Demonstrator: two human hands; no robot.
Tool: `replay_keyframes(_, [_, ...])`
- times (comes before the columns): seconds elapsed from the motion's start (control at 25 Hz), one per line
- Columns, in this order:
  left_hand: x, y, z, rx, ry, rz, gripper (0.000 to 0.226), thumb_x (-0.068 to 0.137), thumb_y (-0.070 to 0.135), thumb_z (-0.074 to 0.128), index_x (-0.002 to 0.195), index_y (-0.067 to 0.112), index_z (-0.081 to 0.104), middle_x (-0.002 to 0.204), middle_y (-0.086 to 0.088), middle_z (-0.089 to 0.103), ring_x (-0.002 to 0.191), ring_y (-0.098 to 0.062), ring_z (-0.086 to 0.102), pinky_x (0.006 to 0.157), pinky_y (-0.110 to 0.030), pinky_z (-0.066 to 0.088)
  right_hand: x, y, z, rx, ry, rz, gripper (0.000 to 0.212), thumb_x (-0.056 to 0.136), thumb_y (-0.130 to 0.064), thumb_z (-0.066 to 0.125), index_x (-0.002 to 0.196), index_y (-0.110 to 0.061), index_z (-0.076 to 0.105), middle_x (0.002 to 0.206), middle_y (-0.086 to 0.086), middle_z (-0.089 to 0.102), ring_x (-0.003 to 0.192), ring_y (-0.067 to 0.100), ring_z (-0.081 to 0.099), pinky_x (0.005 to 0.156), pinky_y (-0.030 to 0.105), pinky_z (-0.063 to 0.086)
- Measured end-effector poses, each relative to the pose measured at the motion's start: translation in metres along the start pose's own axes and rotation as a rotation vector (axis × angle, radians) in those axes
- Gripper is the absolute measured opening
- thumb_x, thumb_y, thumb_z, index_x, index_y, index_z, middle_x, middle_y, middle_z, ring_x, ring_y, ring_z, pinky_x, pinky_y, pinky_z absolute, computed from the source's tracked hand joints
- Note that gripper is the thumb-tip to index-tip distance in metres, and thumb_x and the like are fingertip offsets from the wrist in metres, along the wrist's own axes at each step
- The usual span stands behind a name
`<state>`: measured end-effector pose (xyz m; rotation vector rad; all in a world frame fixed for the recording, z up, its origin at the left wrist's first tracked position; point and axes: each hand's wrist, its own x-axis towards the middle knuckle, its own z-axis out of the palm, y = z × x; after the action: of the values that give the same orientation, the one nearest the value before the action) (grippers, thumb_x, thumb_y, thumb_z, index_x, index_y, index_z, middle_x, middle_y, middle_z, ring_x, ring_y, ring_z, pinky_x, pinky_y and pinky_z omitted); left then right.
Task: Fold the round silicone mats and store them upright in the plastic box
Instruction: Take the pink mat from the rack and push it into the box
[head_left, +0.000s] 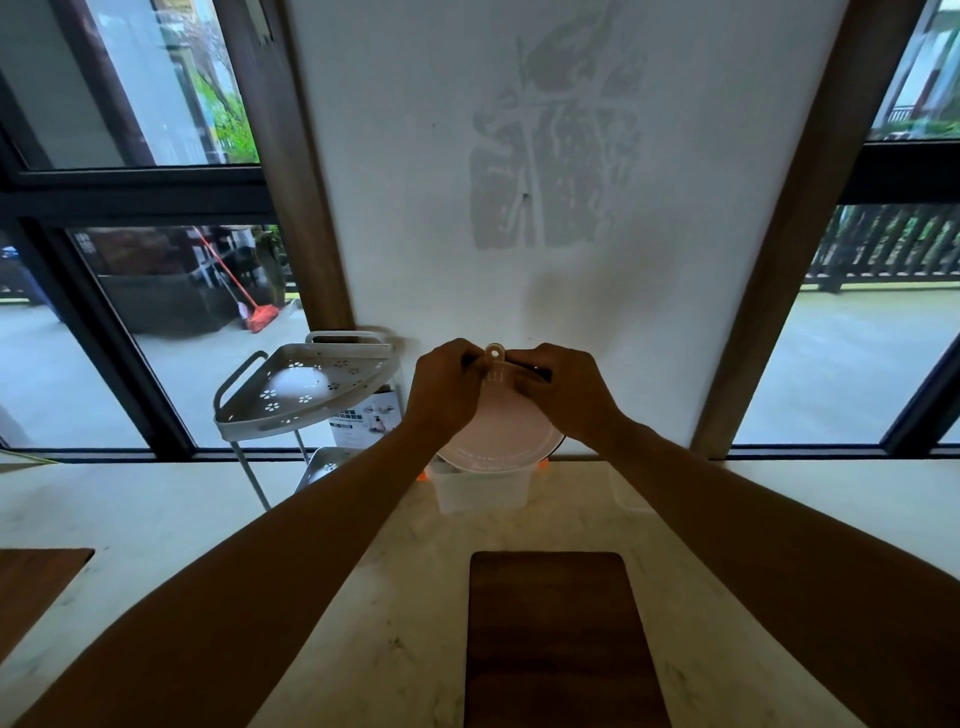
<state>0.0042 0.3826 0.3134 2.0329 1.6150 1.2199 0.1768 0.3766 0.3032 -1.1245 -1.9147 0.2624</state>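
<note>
A pale pink round silicone mat (501, 428) with a small hanging tab at its top hangs upright against the white wall, its lower edge over a clear plastic box (483, 491) with orange clips at the table's far edge. A dark rim shows behind the mat at its lower right, perhaps a second mat. My left hand (444, 387) and my right hand (563, 392) both pinch the mat's top edge, one on each side of the tab.
A dark wooden board (558, 639) lies on the marble table close to me. A white corner rack (306, 387) with perforated shelves stands left of the box. Another wooden piece (36, 582) sits at the left edge. Windows flank the wall.
</note>
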Motion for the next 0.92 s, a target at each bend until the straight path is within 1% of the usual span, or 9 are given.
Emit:
replay_keyframes(0.08, [0.005, -0.007, 0.005, 0.011, -0.013, -0.009, 0.016, 0.096, 0.025, 0.057, 0.092, 0.014, 0.069, 0.082, 0.006, 0.062, 0.076, -0.01, 0.055, 0.063, -0.013, 0.035, 0.002, 0.013, 0.003, 0.006, -0.028, 0.043, 0.029, 0.087, -0.036, 0.06, 0.114, -0.034, 0.07, 0.1, -0.01, 0.074, 0.088, -0.003, 0.06, 0.08, 0.007, 0.042])
replay_keyframes(0.2, [0.012, -0.02, 0.016, -0.002, -0.039, -0.024, 0.016, 0.096, 0.025, 0.057, 0.094, 0.015, 0.069, 0.084, 0.006, 0.062, 0.078, -0.012, 0.057, 0.065, -0.019, 0.037, 0.007, 0.032, 0.013, -0.018, -0.051, 0.103, 0.019, 0.089, -0.026, 0.065, 0.105, -0.024, 0.074, 0.097, -0.005, 0.075, 0.086, 0.006, 0.065, 0.082, 0.019, 0.049])
replay_keyframes(0.28, [0.014, -0.029, 0.022, -0.008, -0.047, -0.006, 0.018, 0.097, 0.026, 0.055, 0.096, 0.015, 0.069, 0.087, 0.004, 0.065, 0.081, -0.014, 0.059, 0.07, -0.022, 0.038, 0.011, 0.042, 0.021, -0.056, -0.035, 0.078, 0.014, 0.09, -0.021, 0.064, 0.098, -0.022, 0.076, 0.094, -0.005, 0.076, 0.085, 0.009, 0.066, 0.078, 0.01, 0.044])
replay_keyframes(0.36, [0.019, -0.043, 0.027, 0.006, -0.076, -0.004, 0.022, 0.099, 0.025, 0.051, 0.102, 0.015, 0.07, 0.097, -0.001, 0.07, 0.086, -0.013, 0.058, 0.076, -0.024, 0.039, 0.017, 0.055, 0.028, -0.068, -0.023, 0.089, 0.016, 0.09, -0.018, 0.062, 0.098, -0.021, 0.076, 0.096, -0.005, 0.076, 0.087, 0.009, 0.066, 0.076, 0.002, 0.037])
replay_keyframes(0.48, [0.03, -0.068, 0.037, 0.056, -0.152, 0.001, 0.028, 0.101, 0.019, 0.043, 0.116, 0.015, 0.067, 0.111, -0.006, 0.07, 0.091, -0.012, 0.055, 0.081, -0.025, 0.04, 0.026, 0.075, 0.038, -0.033, -0.036, 0.14, 0.017, 0.091, -0.018, 0.062, 0.1, -0.021, 0.076, 0.099, -0.005, 0.075, 0.089, 0.007, 0.064, 0.077, 0.002, 0.037])
replay_keyframes(0.56, [0.038, -0.084, 0.043, 0.082, -0.181, 0.007, 0.027, 0.101, 0.019, 0.043, 0.115, 0.014, 0.066, 0.108, -0.006, 0.07, 0.089, -0.013, 0.056, 0.076, -0.025, 0.042, 0.035, 0.089, 0.045, -0.016, -0.052, 0.146, 0.017, 0.091, -0.018, 0.062, 0.101, -0.022, 0.076, 0.1, -0.007, 0.075, 0.09, 0.005, 0.063, 0.078, 0.005, 0.038])
replay_keyframes(0.68, [0.054, -0.11, 0.051, 0.117, -0.215, -0.009, 0.024, 0.1, 0.026, 0.047, 0.104, 0.014, 0.067, 0.09, -0.001, 0.067, 0.081, -0.017, 0.061, 0.062, -0.021, 0.04, 0.05, 0.112, 0.058, 0.02, -0.052, 0.184, 0.016, 0.09, -0.021, 0.062, 0.099, -0.026, 0.075, 0.094, -0.013, 0.072, 0.085, 0.001, 0.06, 0.073, 0.002, 0.036])
replay_keyframes(0.84, [0.079, -0.15, 0.068, 0.193, -0.202, -0.048, 0.016, 0.095, 0.026, 0.059, 0.095, 0.014, 0.068, 0.081, 0.004, 0.062, 0.076, -0.015, 0.059, 0.063, -0.025, 0.041, 0.068, 0.147, 0.086, 0.054, -0.082, 0.235, 0.013, 0.089, -0.021, 0.064, 0.096, -0.024, 0.074, 0.088, -0.011, 0.069, 0.083, 0.007, 0.061, 0.071, 0.012, 0.04])
replay_keyframes(0.92, [0.086, -0.168, 0.082, 0.207, -0.203, -0.063, 0.015, 0.093, 0.026, 0.062, 0.092, 0.013, 0.07, 0.079, 0.004, 0.062, 0.075, -0.015, 0.058, 0.063, -0.025, 0.04, 0.072, 0.165, 0.102, 0.037, -0.097, 0.238, 0.013, 0.089, -0.02, 0.064, 0.097, -0.022, 0.074, 0.09, -0.008, 0.071, 0.084, 0.008, 0.061, 0.071, 0.012, 0.04])
